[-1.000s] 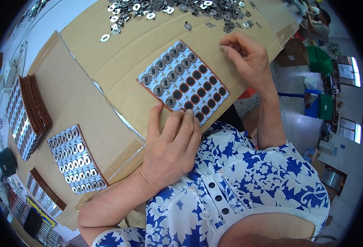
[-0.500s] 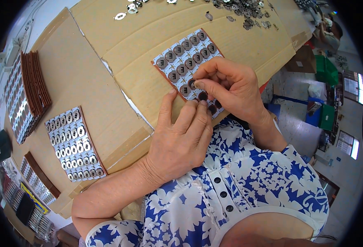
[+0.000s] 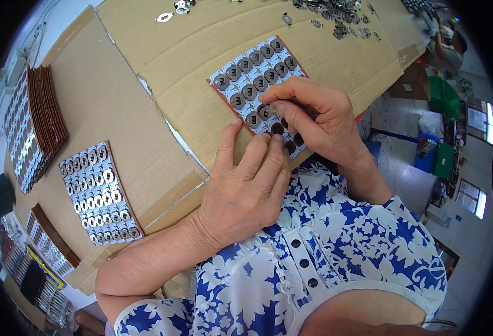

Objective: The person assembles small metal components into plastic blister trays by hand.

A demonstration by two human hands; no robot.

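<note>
The board (image 3: 241, 82) of grey discs lies near twelve o'clock in view, with dark circles (image 3: 278, 129) uncovered toward its five o'clock side. Over one disc (image 3: 264, 112), the right hand (image 3: 322, 115) curls thumb and forefinger; whether they pinch it, I cannot tell. Seating that disc seems the current step; the next move calls for aligning it squarely. The left hand (image 3: 246, 185), spread and grasping nothing, steadies the board from six o'clock. Loose metal pieces (image 3: 344, 28) lie toward one o'clock.
</note>
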